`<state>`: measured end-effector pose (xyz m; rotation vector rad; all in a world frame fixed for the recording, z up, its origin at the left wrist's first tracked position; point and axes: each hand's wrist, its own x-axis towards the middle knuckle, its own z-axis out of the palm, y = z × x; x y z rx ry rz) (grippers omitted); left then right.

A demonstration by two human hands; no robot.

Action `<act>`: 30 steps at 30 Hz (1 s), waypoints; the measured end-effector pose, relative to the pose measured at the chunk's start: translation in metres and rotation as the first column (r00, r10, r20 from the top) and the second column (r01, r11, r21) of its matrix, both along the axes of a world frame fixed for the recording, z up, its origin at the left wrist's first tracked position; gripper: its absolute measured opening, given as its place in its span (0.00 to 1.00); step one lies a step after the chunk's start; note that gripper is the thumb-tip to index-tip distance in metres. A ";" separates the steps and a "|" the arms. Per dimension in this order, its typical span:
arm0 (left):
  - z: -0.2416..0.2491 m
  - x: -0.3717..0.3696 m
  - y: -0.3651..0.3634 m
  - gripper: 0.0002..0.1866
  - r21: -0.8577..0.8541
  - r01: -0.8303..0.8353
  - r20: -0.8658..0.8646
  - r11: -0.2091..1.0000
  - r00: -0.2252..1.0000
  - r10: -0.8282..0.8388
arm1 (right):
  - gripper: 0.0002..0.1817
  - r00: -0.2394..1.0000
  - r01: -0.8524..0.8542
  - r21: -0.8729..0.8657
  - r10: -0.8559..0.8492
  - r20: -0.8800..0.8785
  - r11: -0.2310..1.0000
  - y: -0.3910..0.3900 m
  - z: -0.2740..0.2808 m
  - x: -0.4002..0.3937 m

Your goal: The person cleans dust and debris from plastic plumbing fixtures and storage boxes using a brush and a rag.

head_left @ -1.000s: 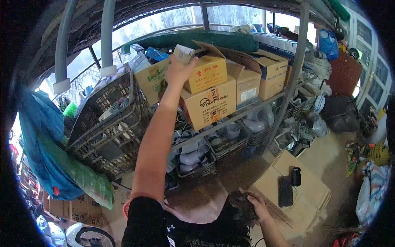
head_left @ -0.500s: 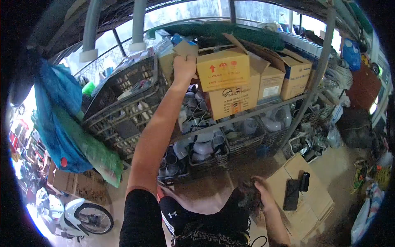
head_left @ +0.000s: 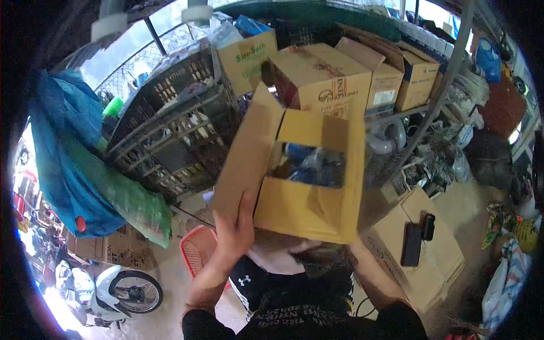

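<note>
An open yellow-brown cardboard box [head_left: 306, 207] is held in front of my body, tilted so that its opening faces me. Blue and clear plastic-wrapped items [head_left: 317, 164] show inside it. My left hand [head_left: 235, 232] grips the box's lower left side and flap. My right forearm reaches toward the lower right of the box, and my right hand [head_left: 317, 249] is mostly hidden under it, beside a dark mesh-like bundle [head_left: 340, 260].
Cardboard boxes [head_left: 323, 73] and a black crate [head_left: 175, 136] stand on the rack ahead. A phone [head_left: 411, 243] lies on flattened cardboard [head_left: 391, 226] at right. A red plastic chair [head_left: 198, 249] is low left, a motorbike [head_left: 133, 292] beyond it.
The yellow-brown box has come off the rack toward me and now hangs tilted before my body. My left hand has moved down with it, and my right hand has moved left underneath.
</note>
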<state>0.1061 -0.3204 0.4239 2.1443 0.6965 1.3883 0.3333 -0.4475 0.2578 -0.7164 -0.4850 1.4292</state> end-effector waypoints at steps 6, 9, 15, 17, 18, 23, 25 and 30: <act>-0.048 -0.037 -0.023 0.12 -0.063 -0.001 -0.065 0.998 0.998 -0.003 | 0.36 0.937 -0.041 -0.254 0.125 0.325 0.966 -0.013 -0.110 -0.003; -0.057 -0.044 -0.022 0.11 -0.042 0.000 -0.101 0.999 0.995 -0.004 | 0.35 0.911 -0.024 -0.250 0.123 0.392 0.968 -0.009 -0.130 -0.001; -0.075 -0.031 0.008 0.09 -0.156 0.063 -0.078 0.986 0.994 -0.076 | 0.37 0.923 0.041 -0.160 0.024 0.384 0.986 0.039 -0.044 0.024; -0.074 -0.021 0.016 0.08 -0.131 0.063 -0.053 0.989 0.996 -0.070 | 0.39 0.887 0.007 -0.079 0.030 0.460 0.997 0.057 -0.030 0.035; -0.071 -0.016 0.017 0.08 -0.120 0.053 -0.053 0.991 0.997 -0.059 | 0.40 0.867 -0.015 -0.038 0.032 0.498 0.999 0.060 -0.024 0.041; -0.076 0.007 0.025 0.08 -0.187 0.030 0.080 0.982 0.997 -0.015 | 0.46 0.801 0.005 0.051 -0.035 0.598 0.999 0.084 -0.007 0.061; -0.072 0.009 0.030 0.09 -0.238 0.039 0.074 0.971 0.997 -0.021 | 0.47 0.766 0.007 0.083 -0.059 0.640 0.997 0.097 -0.004 0.070; -0.026 0.013 0.036 0.10 -0.046 0.048 0.022 0.998 0.999 -0.047 | 0.38 0.883 0.030 0.338 -0.184 0.432 0.941 0.113 0.009 0.079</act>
